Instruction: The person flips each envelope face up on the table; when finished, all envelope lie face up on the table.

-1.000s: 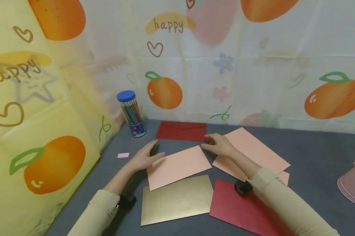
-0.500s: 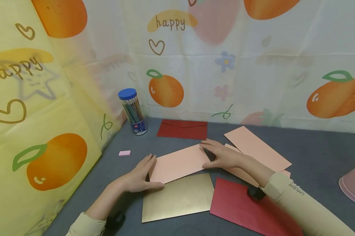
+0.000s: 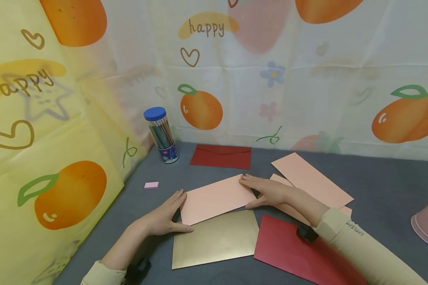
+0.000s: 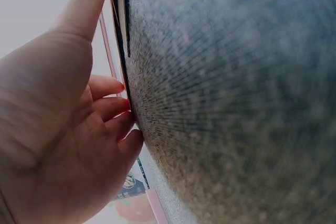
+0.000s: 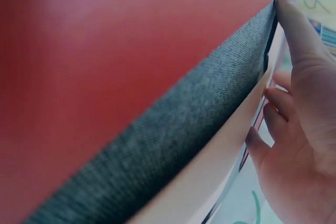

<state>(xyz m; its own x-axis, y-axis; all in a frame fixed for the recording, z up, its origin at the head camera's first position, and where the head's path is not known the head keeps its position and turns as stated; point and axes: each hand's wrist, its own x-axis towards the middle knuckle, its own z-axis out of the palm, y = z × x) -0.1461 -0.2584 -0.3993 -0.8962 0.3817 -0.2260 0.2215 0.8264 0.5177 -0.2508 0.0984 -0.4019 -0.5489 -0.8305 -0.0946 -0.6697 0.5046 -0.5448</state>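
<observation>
A pink envelope (image 3: 217,198) lies slanted in the middle of the table, its front edge overlapping a gold envelope (image 3: 214,241). My left hand (image 3: 164,215) is at its left end, fingers fairly straight along the short edge and thumb spread toward the gold envelope. At the opposite end my right hand (image 3: 271,192) has its fingertips on the far corner and its thumb by the near corner. Both hands are spread, not curled around the envelope. In the right wrist view, the right thumb (image 5: 296,27) sits at a paper edge.
Two overlapping pink envelopes (image 3: 313,178) lie to the right. A red envelope (image 3: 299,249) is under the right forearm, and a darker red one (image 3: 221,156) lies behind. A pencil tub (image 3: 161,136), a pink eraser (image 3: 151,185) and a pink bucket (image 3: 427,221) stand around.
My left hand has moved down from the pink envelope's far left corner to its left end. My right hand has come down onto its right end. The envelope has stayed nearly in place.
</observation>
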